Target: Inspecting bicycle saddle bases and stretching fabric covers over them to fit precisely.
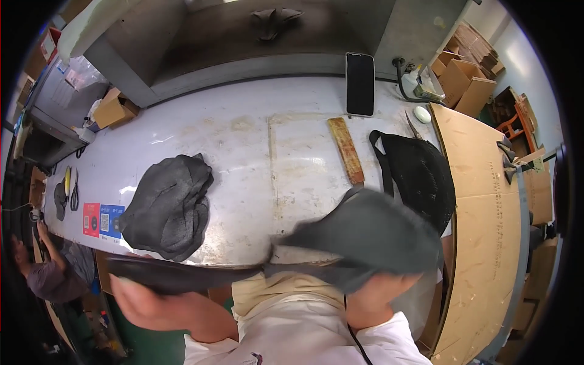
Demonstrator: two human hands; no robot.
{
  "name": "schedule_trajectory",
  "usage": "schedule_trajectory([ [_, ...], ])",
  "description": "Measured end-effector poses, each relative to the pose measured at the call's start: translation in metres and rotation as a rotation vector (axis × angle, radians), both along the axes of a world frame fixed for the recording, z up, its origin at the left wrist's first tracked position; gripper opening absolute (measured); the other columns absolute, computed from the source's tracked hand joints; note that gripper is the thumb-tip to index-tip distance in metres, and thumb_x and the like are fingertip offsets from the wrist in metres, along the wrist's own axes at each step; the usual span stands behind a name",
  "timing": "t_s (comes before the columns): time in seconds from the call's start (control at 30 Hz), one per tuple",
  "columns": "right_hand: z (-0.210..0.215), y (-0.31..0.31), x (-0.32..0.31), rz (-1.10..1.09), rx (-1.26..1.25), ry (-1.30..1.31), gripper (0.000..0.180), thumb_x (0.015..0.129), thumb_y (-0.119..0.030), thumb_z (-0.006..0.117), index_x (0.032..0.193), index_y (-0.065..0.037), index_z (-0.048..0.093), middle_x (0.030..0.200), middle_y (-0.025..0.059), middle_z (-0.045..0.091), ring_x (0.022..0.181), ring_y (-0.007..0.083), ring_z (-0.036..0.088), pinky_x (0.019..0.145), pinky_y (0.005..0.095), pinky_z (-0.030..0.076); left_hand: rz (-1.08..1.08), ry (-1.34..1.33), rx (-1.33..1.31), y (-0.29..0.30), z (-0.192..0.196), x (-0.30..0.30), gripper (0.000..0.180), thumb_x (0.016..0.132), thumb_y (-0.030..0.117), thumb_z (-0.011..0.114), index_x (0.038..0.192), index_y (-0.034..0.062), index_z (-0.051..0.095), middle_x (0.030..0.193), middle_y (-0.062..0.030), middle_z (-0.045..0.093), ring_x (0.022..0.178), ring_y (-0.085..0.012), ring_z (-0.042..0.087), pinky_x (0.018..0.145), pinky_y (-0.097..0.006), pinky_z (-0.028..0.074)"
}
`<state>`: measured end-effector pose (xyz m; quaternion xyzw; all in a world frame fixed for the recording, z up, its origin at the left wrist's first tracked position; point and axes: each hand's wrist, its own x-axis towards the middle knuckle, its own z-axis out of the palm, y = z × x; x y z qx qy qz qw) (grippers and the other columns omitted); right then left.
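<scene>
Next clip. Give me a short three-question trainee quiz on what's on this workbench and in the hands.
1. True or false: both hands hold the same dark grey cloth.
2. What lies between the phone and the cloth in the hands? A) wooden strip B) scissors C) cardboard box
3. Which side of the table has the heap of dark fabric?

Key:
1. True: the left hand and right hand hold the dark grey cloth stretched between them.
2. A: the wooden strip lies below the phone.
3. The person's left, where the fabric heap lies on the table.
</scene>
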<state>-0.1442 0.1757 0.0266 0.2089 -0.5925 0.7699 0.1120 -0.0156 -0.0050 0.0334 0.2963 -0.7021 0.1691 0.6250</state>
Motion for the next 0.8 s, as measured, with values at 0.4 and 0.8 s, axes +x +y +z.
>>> schedule_trajectory([
  [0.4,-0.027,0.01,-0.021,0.575,-0.088,-0.072,0.019,0.098,-0.011,0.055,0.094,0.006,0.062,0.108,0.0213,0.065,0.094,0.0236,0.063,0.078,0.0331,0.05,-1.216,0.346,0.296,-0.004,-0.016,-0.007,0.06,0.103,0.051,0.031,0.101,0.0011,0.064,0.106,-0.0227,0.059,0.082,-0.0298,0.06,0.059,-0.028,0.05],
  [0.8,-0.104,0.036,-0.039,1.044,-0.184,-1.126,0.025,0.091,-0.013,0.063,0.111,0.001,0.064,0.106,0.0097,0.068,0.091,0.0182,0.066,0.08,0.0295,0.054,-1.561,0.388,1.76,0.014,-0.025,0.017,0.064,0.064,-0.009,0.079,0.124,-0.0094,0.056,0.101,-0.0268,0.069,0.094,-0.0341,0.071,0.085,-0.041,0.059],
])
